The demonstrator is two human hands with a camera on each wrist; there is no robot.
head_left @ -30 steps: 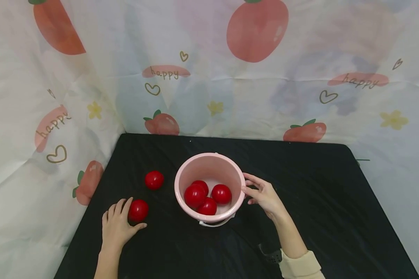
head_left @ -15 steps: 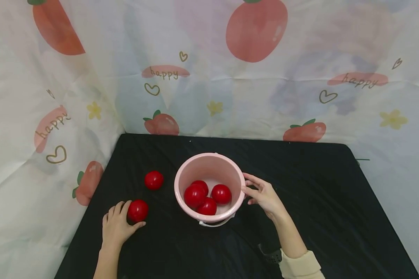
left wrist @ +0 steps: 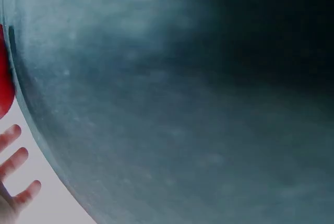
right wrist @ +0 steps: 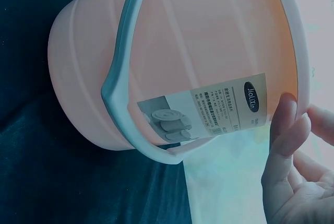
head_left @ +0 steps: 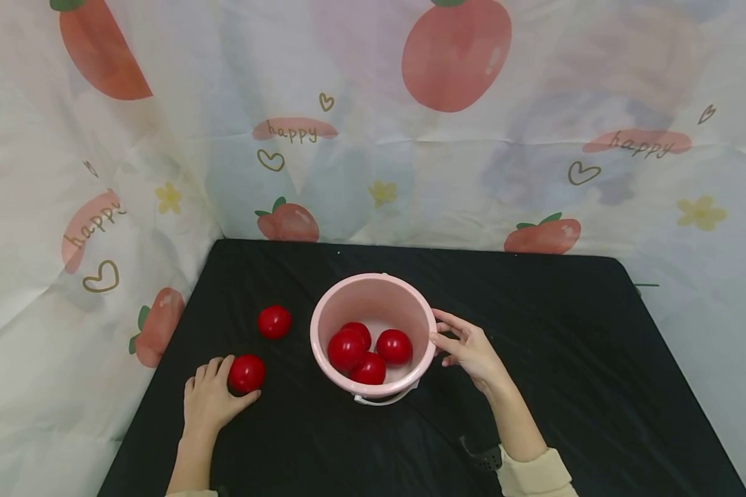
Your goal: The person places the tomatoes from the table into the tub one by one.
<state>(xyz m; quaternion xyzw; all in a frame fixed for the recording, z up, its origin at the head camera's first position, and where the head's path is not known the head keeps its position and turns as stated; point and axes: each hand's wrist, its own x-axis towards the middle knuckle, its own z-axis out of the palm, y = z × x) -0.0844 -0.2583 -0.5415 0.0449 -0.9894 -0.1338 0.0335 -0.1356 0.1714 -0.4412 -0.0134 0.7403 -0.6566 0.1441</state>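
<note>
In the head view my left hand [head_left: 210, 400] is at the near left, its thumb and forefinger around a shiny red ball [head_left: 246, 373]. The left wrist view catches only part of this ball [left wrist: 4, 80] and a few fingertips [left wrist: 14, 161] at its left edge. A second red ball [head_left: 275, 322] lies just beyond. The pink bucket [head_left: 373, 279] stands upright mid-table with several red balls [head_left: 394, 346] inside. My right hand [head_left: 472, 352] pinches the bucket's right rim between thumb and fingers, plain in the right wrist view, where the bucket's side [right wrist: 88, 67] fills much of the picture.
A black cloth [head_left: 566, 359] covers the table. The bucket's pale handle [head_left: 387, 400] hangs down on the near side, and a label [right wrist: 209, 109] is on its wall. A fruit-patterned white curtain [head_left: 373, 166] rises behind and to the left.
My left thumb and fingers have closed in on the red ball, which has shifted very slightly away from me. The right hand and the bucket hold their place.
</note>
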